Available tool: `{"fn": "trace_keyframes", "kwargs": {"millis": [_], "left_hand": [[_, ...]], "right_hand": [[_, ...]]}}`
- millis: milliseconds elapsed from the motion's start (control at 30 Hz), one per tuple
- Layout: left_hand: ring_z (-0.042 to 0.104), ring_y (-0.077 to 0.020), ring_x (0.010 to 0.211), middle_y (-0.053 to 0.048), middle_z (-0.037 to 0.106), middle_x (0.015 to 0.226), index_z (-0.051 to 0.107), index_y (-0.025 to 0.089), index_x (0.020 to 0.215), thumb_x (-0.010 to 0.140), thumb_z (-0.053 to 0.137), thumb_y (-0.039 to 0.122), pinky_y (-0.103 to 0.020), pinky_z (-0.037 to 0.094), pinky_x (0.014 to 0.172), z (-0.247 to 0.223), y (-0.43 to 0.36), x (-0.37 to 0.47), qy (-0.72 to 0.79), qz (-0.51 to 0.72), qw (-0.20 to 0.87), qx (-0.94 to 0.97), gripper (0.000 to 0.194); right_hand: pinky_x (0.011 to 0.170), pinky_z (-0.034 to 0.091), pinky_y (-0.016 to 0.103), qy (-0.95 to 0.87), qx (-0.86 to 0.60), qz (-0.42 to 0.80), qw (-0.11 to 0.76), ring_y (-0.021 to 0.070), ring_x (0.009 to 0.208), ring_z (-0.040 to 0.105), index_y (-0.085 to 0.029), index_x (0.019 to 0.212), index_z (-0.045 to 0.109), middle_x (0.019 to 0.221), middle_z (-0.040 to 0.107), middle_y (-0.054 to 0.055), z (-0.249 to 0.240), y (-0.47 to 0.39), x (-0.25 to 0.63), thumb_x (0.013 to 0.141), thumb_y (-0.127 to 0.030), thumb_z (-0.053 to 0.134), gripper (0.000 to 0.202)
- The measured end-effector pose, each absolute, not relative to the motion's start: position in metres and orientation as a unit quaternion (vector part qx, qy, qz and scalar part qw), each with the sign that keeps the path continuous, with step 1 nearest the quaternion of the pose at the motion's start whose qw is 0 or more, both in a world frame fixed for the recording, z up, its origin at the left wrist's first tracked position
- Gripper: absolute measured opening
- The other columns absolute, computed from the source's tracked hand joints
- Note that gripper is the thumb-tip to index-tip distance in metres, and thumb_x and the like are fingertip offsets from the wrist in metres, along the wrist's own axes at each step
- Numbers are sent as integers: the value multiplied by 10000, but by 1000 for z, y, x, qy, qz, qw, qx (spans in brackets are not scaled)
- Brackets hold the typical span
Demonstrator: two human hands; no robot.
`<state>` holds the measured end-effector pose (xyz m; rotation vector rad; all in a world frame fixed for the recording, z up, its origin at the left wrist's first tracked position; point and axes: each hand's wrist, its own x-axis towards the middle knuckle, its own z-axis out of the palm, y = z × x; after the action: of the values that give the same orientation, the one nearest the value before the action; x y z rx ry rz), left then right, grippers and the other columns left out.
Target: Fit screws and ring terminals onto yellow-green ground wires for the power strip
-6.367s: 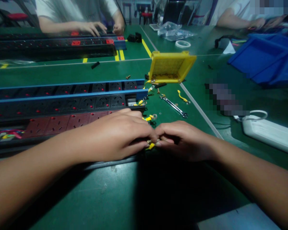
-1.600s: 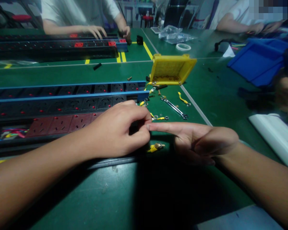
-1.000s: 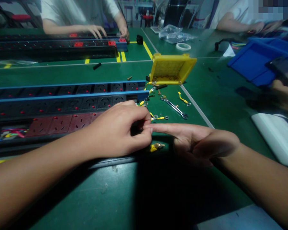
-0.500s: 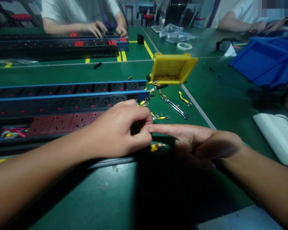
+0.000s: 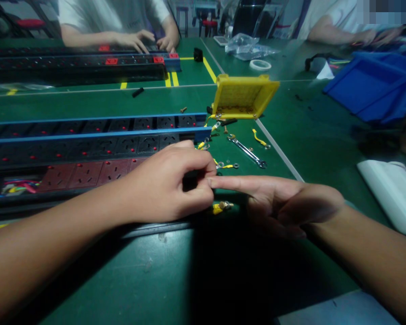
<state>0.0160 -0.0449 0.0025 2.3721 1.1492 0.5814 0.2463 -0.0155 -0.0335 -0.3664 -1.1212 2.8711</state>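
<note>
My left hand (image 5: 176,180) lies over the right end of a power strip with dark red sockets (image 5: 88,175). Its thumb and fingers are pinched together, and what they hold is too small or hidden to make out. From the right, my right hand (image 5: 284,201) reaches in with its index finger stretched out, the tip touching the left fingertips. The other right fingers are loosely curled, with nothing visible in them. Just below the pinch sits a yellow wire with a bolt (image 5: 223,206). A ring terminal wire (image 5: 228,166) lies just beyond the fingertips.
A wrench (image 5: 246,151) and a short yellow wire (image 5: 260,139) lie beyond my hands. Behind them stands a yellow bin (image 5: 245,95) with small hardware. Blue-edged power strips (image 5: 122,132) run leftward. A blue crate (image 5: 372,85) is at right. A co-worker's hands (image 5: 138,41) work across the table.
My hands stay almost exactly where they were, fingertip against pinch. Across the table, the co-worker's hands have shifted slightly.
</note>
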Motion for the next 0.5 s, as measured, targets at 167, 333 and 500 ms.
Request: {"fn": "trace_keyframes", "kwargs": {"millis": [167, 333, 500], "left_hand": [[488, -117, 669, 10, 576, 680, 636, 157, 748, 765, 502, 182, -232, 351, 603, 3, -45, 16, 415, 208, 225, 857, 138], [488, -121, 677, 6, 582, 691, 635, 160, 752, 762, 495, 184, -238, 356, 612, 4, -45, 17, 413, 205, 230, 857, 142], [486, -122, 679, 4, 582, 691, 636, 157, 752, 762, 494, 180, -237, 355, 612, 4, -45, 16, 412, 204, 232, 857, 144]], "right_hand": [[353, 331, 69, -356, -130, 925, 20, 23, 349, 343, -189, 1491, 234, 555, 482, -105, -33, -16, 246, 692, -104, 561, 867], [318, 300, 84, -355, -152, 922, 23, 33, 334, 321, -201, 1471, 277, 537, 476, -114, -31, -17, 245, 648, -100, 565, 878], [315, 293, 91, -366, -152, 918, 13, 34, 330, 316, -194, 1489, 235, 525, 475, -116, -31, -17, 246, 653, -116, 581, 908]]}}
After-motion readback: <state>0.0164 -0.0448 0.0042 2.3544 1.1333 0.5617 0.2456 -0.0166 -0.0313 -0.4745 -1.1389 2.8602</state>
